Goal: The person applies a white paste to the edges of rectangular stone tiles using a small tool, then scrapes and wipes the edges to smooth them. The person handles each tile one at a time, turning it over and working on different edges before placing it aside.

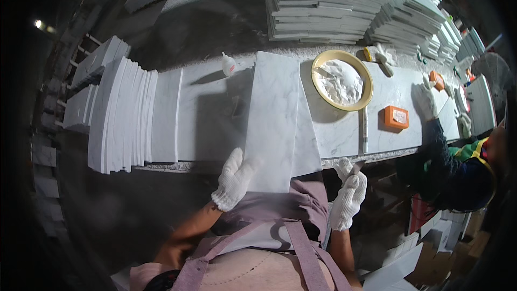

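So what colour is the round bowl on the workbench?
The bowl has a yellow rim and holds white powder or paste; the head view shows it best.

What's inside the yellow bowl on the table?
The yellow bowl holds a heap of white powdery or pasty stuff. It covers the bottom, so nothing beneath it can be seen.

The slab's (272,124) near end was blurred, and its lower left corner lay hidden behind the left hand (234,179). The right hand (349,196) closed on something thin and dark, too small to tell. At three o'clock a co-worker's (458,170) body ran out past the dark rim, and one gloved hand (428,101) covered part of the desk (215,113). The white stuff in the yellow bowl (341,80) could not be made out. At twelve o'clock the tile stacks (323,5) were cut off by the top edge.
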### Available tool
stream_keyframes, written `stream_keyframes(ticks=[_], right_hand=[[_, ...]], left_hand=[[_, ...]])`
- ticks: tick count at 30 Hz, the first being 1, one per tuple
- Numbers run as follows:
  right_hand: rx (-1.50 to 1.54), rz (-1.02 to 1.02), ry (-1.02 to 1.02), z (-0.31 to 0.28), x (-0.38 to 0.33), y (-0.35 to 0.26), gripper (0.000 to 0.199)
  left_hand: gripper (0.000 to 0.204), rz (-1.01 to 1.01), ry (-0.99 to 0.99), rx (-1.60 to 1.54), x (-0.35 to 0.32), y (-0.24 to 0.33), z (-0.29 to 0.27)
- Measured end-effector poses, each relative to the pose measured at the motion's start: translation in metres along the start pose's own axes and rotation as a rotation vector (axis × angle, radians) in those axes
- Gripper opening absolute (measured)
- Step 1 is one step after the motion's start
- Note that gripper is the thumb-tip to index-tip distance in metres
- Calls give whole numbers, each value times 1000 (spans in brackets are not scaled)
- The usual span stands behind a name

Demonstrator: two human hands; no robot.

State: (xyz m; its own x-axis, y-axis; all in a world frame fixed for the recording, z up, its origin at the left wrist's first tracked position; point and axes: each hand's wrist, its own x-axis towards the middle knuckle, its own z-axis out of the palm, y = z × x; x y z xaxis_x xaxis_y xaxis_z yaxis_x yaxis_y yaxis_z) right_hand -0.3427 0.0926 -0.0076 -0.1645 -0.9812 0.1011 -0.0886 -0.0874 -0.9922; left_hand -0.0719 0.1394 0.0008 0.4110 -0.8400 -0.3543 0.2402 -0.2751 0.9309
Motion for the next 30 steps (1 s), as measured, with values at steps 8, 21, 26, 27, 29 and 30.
stream_keyframes(ticks=[8,21,26,27,29,30], right_hand=[[514,183,-219,43,35,-14,37],[1840,538,-500,63,67,-3,78],[1796,473,-438,37,50,25,71],[1789,463,-423,31,48,29,69],[1785,450,-400,22,45,34,65],[1781,449,-390,18,43,35,63]], left_hand=[[26,167,-192,260,-21,22,-31],[41,1317,-530,1480,-20,140,13],[15,1313,-701,1665,-27,152,59],[7,1432,-670,1644,-27,152,67],[6,1442,-670,1587,-27,151,78],[6,1436,-694,1596,-26,150,82]])
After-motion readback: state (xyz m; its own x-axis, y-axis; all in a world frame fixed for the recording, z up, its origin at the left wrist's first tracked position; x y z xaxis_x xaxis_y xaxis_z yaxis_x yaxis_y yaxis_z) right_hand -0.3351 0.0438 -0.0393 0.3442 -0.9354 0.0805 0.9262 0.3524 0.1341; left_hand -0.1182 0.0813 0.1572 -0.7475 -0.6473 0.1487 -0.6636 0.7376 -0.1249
